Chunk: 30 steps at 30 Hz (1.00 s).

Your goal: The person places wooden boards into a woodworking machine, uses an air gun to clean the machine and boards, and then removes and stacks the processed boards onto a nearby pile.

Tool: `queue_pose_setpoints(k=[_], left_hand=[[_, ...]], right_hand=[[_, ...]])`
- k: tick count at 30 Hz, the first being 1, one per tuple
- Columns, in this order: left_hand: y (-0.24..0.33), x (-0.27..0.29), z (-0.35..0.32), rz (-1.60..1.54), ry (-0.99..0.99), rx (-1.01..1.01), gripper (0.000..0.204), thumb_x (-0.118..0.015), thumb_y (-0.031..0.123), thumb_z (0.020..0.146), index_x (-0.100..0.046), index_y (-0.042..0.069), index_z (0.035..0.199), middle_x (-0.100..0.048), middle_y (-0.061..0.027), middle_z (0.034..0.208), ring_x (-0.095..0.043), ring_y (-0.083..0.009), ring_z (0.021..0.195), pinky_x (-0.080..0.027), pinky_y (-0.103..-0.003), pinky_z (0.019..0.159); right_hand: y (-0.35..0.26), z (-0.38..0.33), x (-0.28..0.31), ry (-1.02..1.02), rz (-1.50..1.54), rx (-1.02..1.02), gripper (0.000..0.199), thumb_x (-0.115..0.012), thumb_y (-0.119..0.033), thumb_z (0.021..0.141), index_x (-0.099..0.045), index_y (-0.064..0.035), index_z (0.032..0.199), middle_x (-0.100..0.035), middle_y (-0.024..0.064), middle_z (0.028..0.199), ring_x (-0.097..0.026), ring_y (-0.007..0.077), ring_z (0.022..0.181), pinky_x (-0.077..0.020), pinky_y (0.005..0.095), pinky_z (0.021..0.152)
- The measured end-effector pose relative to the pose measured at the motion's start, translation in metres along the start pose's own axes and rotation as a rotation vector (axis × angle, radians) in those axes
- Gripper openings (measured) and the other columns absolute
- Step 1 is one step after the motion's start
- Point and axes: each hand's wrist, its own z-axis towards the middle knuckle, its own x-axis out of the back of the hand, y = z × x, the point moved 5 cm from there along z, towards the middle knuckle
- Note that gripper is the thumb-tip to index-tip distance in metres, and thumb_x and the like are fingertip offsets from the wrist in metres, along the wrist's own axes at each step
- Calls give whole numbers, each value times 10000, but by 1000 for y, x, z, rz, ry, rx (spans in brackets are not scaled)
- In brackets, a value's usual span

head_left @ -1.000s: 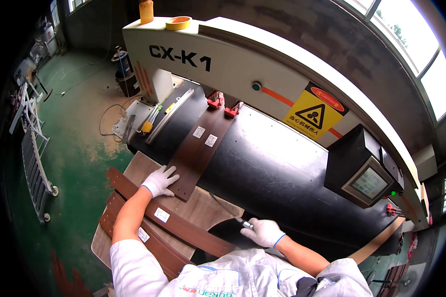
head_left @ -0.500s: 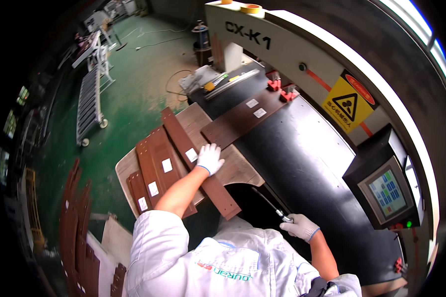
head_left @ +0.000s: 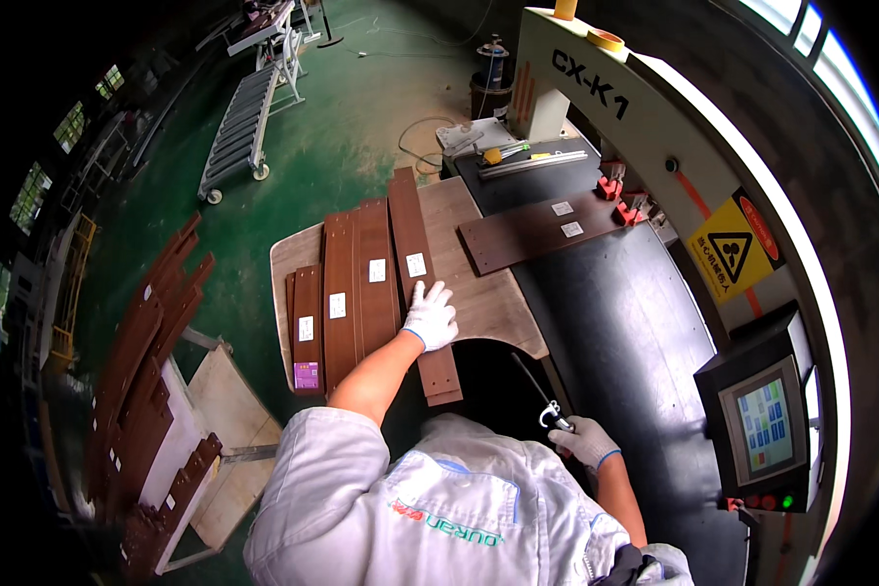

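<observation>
My left hand (head_left: 431, 315), in a white glove, rests with fingers spread on a long dark brown board (head_left: 409, 220). This narrow board has a white label above my fingers and small holes at its near end. It lies slightly slanted on a wood-topped table (head_left: 479, 298), its near end jutting past the edge. My gloved right hand (head_left: 586, 442) is closed around an air blow gun (head_left: 557, 414), whose thin dark nozzle points up and left. Several labelled brown boards (head_left: 357, 283) lie side by side left of my left hand; one bears a purple label.
A machine's black bed (head_left: 615, 313) carries another brown board (head_left: 537, 232) near red clamps (head_left: 631, 208). At the right hangs a control screen (head_left: 767, 420). More brown boards (head_left: 132, 366) lean on a stand at the left; a roller conveyor (head_left: 239, 132) stands beyond.
The view has turned, so the table and boards appear more upright and farther right. My left hand stays on the narrow board. My right hand still grips the blow gun, now with its hook showing.
</observation>
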Motion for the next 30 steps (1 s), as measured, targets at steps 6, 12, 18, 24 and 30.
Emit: queue_pose_setpoints(k=[6,12,18,24,30], left_hand=[[-19,21,-2,-69,-149,228,333,-659,297,806,-776,96,1044,-363,-178,1658,-130,-524,1577,-42,-769,1215],[-21,5,5,-92,-24,199,227,-655,286,830,-771,120,933,-423,-157,1622,-153,-504,1578,-59,-749,1232],[-29,7,1,-116,42,266,425,-668,306,837,-714,99,1205,-364,-214,1636,-169,-489,1568,-89,-728,1232],[-25,9,18,-135,-50,407,665,-687,311,830,-558,102,1448,-232,-243,1689,-99,-461,1591,-89,-754,1207],[-9,-1,12,-116,-32,329,624,-688,324,816,-600,81,1384,-241,-217,1700,-122,-474,1579,-150,-753,1190]], right_hand=[[41,7,43,306,236,-146,395,-658,-451,982,-630,-78,859,-585,24,613,-543,141,528,-388,318,494],[121,14,45,509,741,-285,520,-645,-631,972,-608,-123,868,-532,5,572,-494,166,437,-337,322,411],[131,21,49,627,806,-275,576,-625,-709,956,-612,-134,939,-637,22,668,-616,196,496,-343,309,376],[126,19,46,657,771,-309,588,-611,-720,955,-623,-133,979,-662,23,699,-616,189,498,-349,310,388],[127,19,39,710,771,-296,597,-627,-703,952,-634,-108,1011,-654,38,693,-606,191,489,-369,320,395]])
